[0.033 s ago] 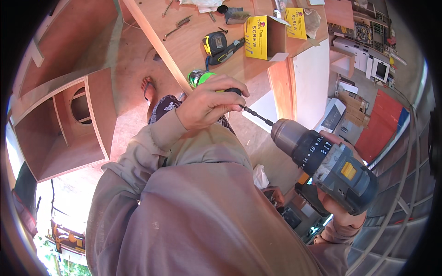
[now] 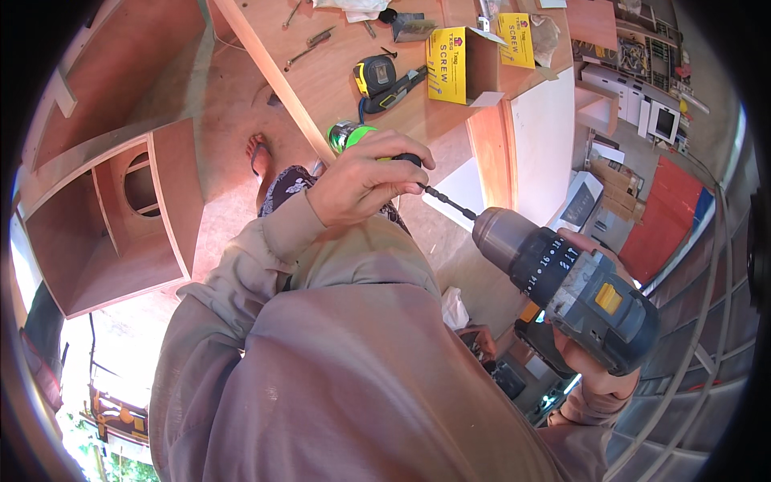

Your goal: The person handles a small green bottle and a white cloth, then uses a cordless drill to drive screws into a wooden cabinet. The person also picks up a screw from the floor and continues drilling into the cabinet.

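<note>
My right hand is closed round a dark grey cordless drill with a yellow switch on top. A dark, slim bit sticks out of its chuck, pointing up and left. At the bit's tip are the closed fingers of my left hand; the thumb and a finger pinch close to it. Also within the left hand is a small black-ended object with a bit of yellow, mostly hidden by the fingers. Behind that hand shows a bright green and silver cylinder, partly covered.
On the wooden worktop lie a tape measure, a utility knife, loose screws and two yellow boxes. A wooden cabinet stands left. Another person's foot shows on the floor, and a hand lower right.
</note>
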A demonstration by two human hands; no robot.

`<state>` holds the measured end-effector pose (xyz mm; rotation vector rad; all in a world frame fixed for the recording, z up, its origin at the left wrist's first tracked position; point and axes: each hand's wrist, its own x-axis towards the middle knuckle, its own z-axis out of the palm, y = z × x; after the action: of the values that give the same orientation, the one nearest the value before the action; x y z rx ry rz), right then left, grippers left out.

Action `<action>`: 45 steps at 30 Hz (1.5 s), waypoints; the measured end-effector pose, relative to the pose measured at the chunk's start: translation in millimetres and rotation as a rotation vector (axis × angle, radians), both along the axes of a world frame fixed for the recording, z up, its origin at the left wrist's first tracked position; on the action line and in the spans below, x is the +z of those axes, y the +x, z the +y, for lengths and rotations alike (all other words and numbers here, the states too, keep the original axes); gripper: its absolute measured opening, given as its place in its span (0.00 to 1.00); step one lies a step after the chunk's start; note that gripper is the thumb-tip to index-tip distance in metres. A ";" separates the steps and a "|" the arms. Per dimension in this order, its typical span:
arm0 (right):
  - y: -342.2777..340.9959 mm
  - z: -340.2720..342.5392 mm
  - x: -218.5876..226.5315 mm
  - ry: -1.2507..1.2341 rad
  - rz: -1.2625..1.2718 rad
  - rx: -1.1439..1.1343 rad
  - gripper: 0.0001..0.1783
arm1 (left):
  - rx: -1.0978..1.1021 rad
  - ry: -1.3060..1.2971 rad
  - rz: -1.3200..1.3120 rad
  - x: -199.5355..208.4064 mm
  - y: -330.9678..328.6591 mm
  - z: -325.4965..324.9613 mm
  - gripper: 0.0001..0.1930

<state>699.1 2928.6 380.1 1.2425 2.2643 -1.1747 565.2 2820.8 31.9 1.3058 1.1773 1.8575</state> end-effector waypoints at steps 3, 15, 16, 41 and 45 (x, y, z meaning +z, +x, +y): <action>-0.4 -0.9 0.3 -0.018 -0.018 -0.051 0.49 | 0.008 0.004 0.015 -1.5 -0.7 0.6 0.06; -0.4 -0.2 -2.8 0.051 0.000 0.083 0.50 | 0.013 0.010 0.001 -1.7 -1.0 0.9 0.06; -0.3 -0.2 -2.3 0.082 -0.003 0.141 0.49 | 0.013 0.009 0.001 -1.8 -0.9 0.8 0.06; 4.1 -7.1 -1.2 0.006 0.009 -0.039 0.46 | -0.003 0.012 0.013 -1.5 -2.9 1.0 0.06; 4.3 -4.5 -6.9 0.060 0.085 0.102 0.45 | -0.017 -0.003 0.024 -1.2 -2.9 -0.3 0.05</action>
<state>703.5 2924.2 373.1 1.1031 2.4101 -1.1515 562.4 2820.5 30.6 1.3356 1.1771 1.8319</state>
